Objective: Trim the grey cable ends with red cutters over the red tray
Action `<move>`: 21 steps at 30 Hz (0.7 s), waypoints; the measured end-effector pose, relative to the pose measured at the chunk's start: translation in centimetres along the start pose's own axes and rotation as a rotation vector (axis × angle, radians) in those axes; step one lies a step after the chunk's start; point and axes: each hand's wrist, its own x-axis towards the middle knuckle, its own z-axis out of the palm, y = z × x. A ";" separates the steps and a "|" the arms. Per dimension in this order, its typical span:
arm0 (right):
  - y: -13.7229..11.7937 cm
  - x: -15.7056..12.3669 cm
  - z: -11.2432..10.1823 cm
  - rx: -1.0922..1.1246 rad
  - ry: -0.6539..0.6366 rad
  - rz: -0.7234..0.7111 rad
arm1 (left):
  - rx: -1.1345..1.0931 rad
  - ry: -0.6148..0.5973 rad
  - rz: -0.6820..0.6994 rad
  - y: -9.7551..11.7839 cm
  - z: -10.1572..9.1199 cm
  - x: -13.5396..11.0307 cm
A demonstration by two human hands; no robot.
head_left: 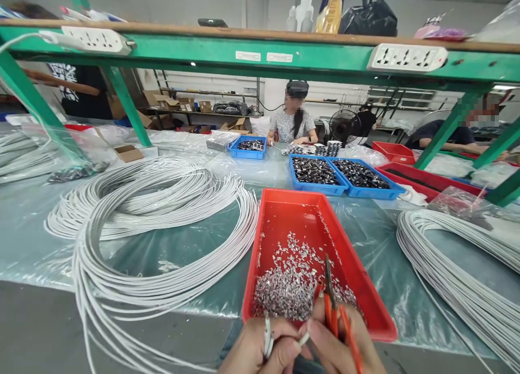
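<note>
Low in the head view, my left hand [262, 346] is closed around white cable [268, 333], with short lengths poking out between the fingers. Close beside it, my right hand [341, 344] grips orange-handled pliers [328, 287], whose narrow dark jaws point up and away from me. My right thumb and fingertips also pinch a white cable end [304, 338] between the two hands. Just beyond them, a red tray [292, 196] contains a heap of small shiny metal pieces [284, 290]. My fingers partly hide the cable and the tool's handles.
Large coils of white cable [162, 276] lie on the left; another coil [459, 271] is at the right. Blue trays [320, 189] of dark parts stand behind the red tray. A person [293, 119] works opposite. A green shelf frame [195, 52] with power strips crosses above.
</note>
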 end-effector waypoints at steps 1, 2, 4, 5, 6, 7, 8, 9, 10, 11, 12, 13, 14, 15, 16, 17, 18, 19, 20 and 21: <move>0.1 0.3 0.3 0.093 -0.025 0.039 | 0.078 0.048 0.064 0.1 0.1 0.0; 0.2 0.5 0.4 0.157 -0.051 0.069 | 0.154 0.103 0.125 0.1 0.1 0.1; 0.4 0.9 0.4 0.204 -0.075 0.083 | 0.276 0.232 0.210 0.2 0.3 0.3; 0.5 1.1 0.2 0.217 -0.077 0.071 | 0.308 0.291 0.220 0.1 0.4 0.4; 0.5 1.3 0.1 0.220 -0.074 0.045 | 0.318 0.344 0.214 0.0 0.5 0.5; 0.5 1.4 -0.1 0.210 -0.067 0.012 | 0.305 0.389 0.206 -0.1 0.6 0.5; 0.5 1.6 -0.2 0.195 -0.061 -0.021 | 0.266 0.423 0.196 -0.2 0.7 0.6; 0.4 1.6 -0.3 0.180 -0.062 -0.047 | 0.193 0.433 0.176 -0.3 0.8 0.7; 0.4 1.7 -0.4 0.170 -0.072 -0.061 | 0.085 0.401 0.134 -0.3 0.9 0.7; 0.3 1.7 -0.4 0.165 -0.099 -0.062 | -0.046 0.321 0.078 -0.3 0.8 0.7; 0.2 1.7 -0.4 0.161 -0.137 -0.054 | -0.183 0.206 0.018 -0.1 0.8 0.7; 0.1 1.6 -0.4 0.156 -0.179 -0.044 | -0.301 0.073 -0.038 0.1 0.7 0.8; 0.0 1.5 -0.3 0.144 -0.218 -0.038 | -0.381 -0.052 -0.082 0.3 0.5 0.8; -0.2 1.3 -0.4 0.126 -0.245 -0.038 | -0.421 -0.153 -0.115 0.6 0.4 0.9; -0.4 1.2 -0.4 0.103 -0.257 -0.051 | -0.438 -0.225 -0.145 0.9 0.2 1.0; -0.6 1.1 -0.5 0.079 -0.254 -0.076 | -0.451 -0.271 -0.178 1.1 0.0 1.1; -0.9 1.0 -0.6 0.057 -0.239 -0.106 | -0.473 -0.308 -0.222 1.2 -0.1 1.2; -1.0 1.0 -0.8 0.039 -0.217 -0.138 | -0.505 -0.337 -0.267 1.3 -0.2 1.3; -1.2 1.0 -0.9 0.026 -0.187 -0.166 | -0.546 -0.355 -0.304 1.3 -0.3 1.4; -1.2 1.1 -0.9 0.023 -0.156 -0.184 | -0.577 -0.360 -0.322 1.3 -0.3 1.5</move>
